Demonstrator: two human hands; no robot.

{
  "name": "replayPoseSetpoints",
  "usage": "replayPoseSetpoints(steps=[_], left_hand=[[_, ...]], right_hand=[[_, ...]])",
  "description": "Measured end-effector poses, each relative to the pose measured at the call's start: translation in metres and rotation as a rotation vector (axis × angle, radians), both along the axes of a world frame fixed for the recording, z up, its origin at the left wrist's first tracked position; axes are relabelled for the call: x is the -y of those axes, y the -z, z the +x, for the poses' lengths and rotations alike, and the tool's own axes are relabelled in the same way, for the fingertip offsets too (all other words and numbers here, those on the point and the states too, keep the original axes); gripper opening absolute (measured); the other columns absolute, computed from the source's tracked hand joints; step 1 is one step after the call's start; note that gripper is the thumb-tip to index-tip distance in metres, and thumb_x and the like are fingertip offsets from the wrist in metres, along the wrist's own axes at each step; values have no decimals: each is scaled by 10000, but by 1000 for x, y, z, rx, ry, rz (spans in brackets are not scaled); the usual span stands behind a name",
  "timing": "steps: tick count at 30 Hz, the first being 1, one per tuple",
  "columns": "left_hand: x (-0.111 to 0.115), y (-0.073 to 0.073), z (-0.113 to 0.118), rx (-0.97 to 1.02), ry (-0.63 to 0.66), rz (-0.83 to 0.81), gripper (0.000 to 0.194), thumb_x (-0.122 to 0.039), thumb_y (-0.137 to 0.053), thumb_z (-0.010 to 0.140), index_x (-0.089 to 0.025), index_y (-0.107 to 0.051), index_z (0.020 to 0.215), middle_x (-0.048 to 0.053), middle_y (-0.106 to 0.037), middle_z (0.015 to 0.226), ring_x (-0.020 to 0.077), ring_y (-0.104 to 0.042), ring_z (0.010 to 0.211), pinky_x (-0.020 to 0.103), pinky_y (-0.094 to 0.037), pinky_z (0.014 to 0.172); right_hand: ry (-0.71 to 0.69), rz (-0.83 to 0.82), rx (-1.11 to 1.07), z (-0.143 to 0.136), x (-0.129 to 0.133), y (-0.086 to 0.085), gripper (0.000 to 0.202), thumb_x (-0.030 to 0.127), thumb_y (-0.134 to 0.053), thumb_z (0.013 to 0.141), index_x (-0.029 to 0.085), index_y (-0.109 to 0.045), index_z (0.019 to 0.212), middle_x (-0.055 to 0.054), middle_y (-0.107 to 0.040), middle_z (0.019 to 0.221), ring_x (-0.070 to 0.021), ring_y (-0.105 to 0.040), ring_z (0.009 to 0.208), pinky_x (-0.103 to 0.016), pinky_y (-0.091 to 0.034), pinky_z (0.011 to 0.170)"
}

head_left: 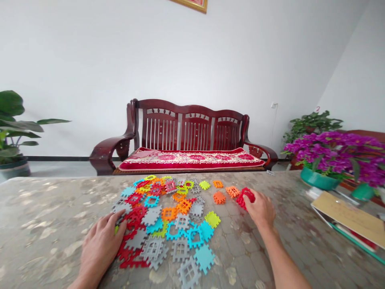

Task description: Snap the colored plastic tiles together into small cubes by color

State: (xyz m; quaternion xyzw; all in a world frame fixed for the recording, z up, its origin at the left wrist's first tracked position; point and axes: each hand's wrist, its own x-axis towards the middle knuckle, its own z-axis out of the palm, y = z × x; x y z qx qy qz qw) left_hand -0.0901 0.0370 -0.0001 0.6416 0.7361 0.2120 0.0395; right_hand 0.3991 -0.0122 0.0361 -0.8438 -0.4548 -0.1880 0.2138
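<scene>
A spread of toothed plastic building tiles, some solid and some with window cut-outs, lies at the middle of the table. My left hand [102, 241] rests at the left edge of this spread, palm down, fingers extended; grey and green bits show beside its fingers. Close to it are dark red tiles [135, 218] and a grey tile [136, 240]. My right hand [261, 206] grips a red toothed block [245, 198] on the right, its far fingers hidden. Touching or nearly touching that block is an orange window tile [232, 192]. An orange tile [219, 197] lies farther left.
The patterned table [54, 224] fills the foreground. At right stand purple flowers in a teal pot [320, 178], by a brown board [351, 214] and papers. Behind the table is a wooden bench [195, 128] with a red cushion. A potted plant [13, 132] stands left.
</scene>
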Motion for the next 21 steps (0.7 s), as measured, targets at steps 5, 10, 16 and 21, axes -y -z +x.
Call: replayPoseSetpoints(steps=[5, 10, 16, 21], left_hand=[[0, 2, -1, -6, -2, 17, 541, -461, -300, 936, -234, -578, 1341, 120, -572, 1349, 325, -495, 1284, 476, -362, 1107], [-1, 4, -1, 1, -6, 17, 560, -485, -283, 934, -242, -576, 1344, 120, -566, 1357, 329, -486, 1292, 484, -368, 1099], [-2, 6, -2, -6, -10, 15, 553, -485, -282, 935, -249, -577, 1339, 117, -571, 1349, 322, -491, 1283, 483, -375, 1091], [0, 2, 0, -11, -9, 6, 547, -482, -294, 937, -250, -577, 1343, 113, -563, 1362, 321, -492, 1276, 486, -371, 1088]], right_hand=[[21, -60, -7, -1, 2, 1, 412, 421, -537, 872, 226, -667, 1211, -103, -707, 1103, -294, -614, 966, -375, -444, 819], [56, -61, -12, 0, 1, 1, 448, 433, -515, 879, 219, -651, 1248, -112, -699, 1111, -299, -606, 1002, -382, -451, 859], [85, -102, -42, 4, -2, 5, 488, 464, -474, 892, 209, -629, 1278, -115, -688, 1134, -306, -604, 1016, -388, -461, 851], [54, -71, -43, 4, -2, 8, 490, 476, -467, 898, 203, -628, 1272, -134, -676, 1140, -308, -600, 1017, -408, -463, 851]])
